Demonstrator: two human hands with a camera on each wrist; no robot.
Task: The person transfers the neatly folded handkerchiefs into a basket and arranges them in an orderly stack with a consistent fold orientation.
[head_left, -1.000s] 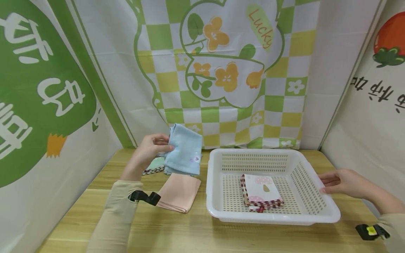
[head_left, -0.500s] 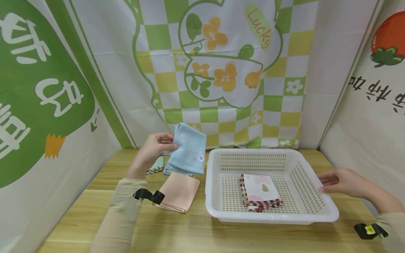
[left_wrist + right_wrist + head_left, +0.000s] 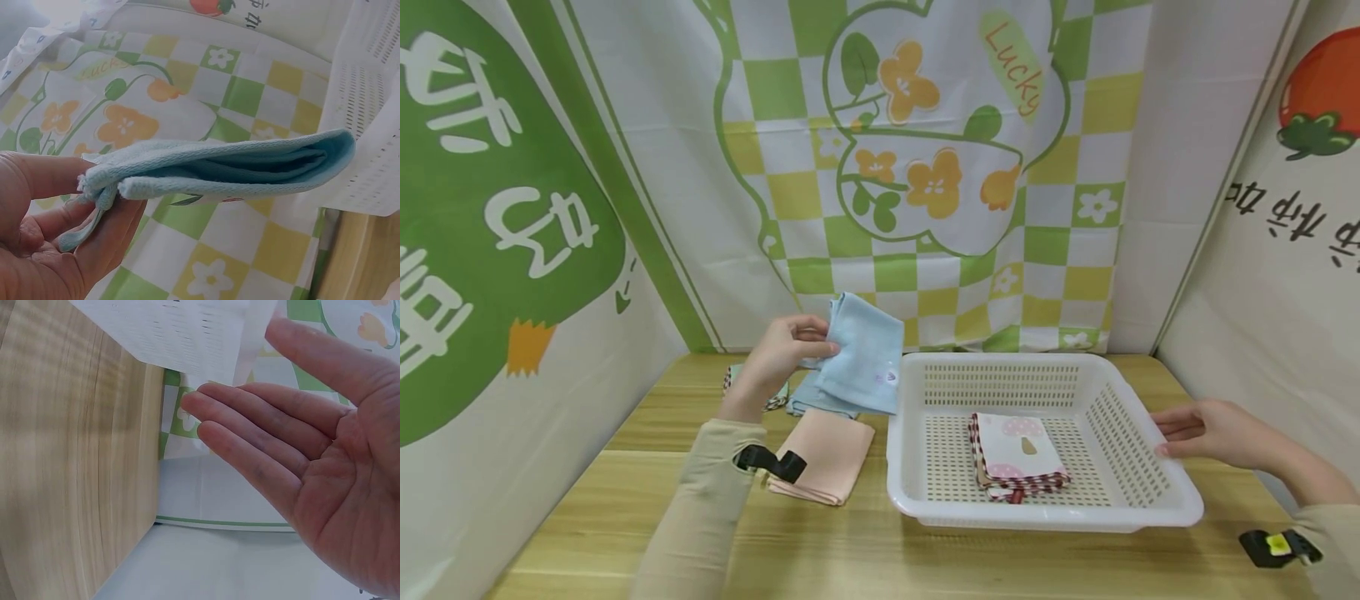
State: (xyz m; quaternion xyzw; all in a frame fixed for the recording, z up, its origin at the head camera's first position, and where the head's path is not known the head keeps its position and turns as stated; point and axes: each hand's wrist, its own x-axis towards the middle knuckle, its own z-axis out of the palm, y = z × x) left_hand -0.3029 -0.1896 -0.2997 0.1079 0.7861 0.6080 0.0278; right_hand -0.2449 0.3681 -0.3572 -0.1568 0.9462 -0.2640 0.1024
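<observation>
My left hand (image 3: 781, 357) pinches one edge of a folded light blue towel (image 3: 868, 354), held in the air by the basket's left rim. Its folded layers show edge-on in the left wrist view, where thumb and fingers grip the towel (image 3: 250, 159) at one end. A white plastic basket (image 3: 1045, 514) stands on the table, a folded white and pink cloth (image 3: 1026, 446) with a checked border lying inside. At the basket's right rim is my right hand (image 3: 1221, 433). In the right wrist view its fingers (image 3: 275, 453) are nearly straight, with the thumb by the rim.
Left of the basket, a folded pink towel (image 3: 835, 457) lies on the wooden table (image 3: 820, 550). Behind it are another light blue towel (image 3: 817, 397) and a green cloth (image 3: 782, 395) with a checked edge, partly hidden by my left hand. A patterned curtain (image 3: 940, 283) hangs behind the table.
My left hand has carried the light blue towel rightward to the basket's left rim, uncovering more of the other blue towel behind. The right hand and basket have hardly moved.
</observation>
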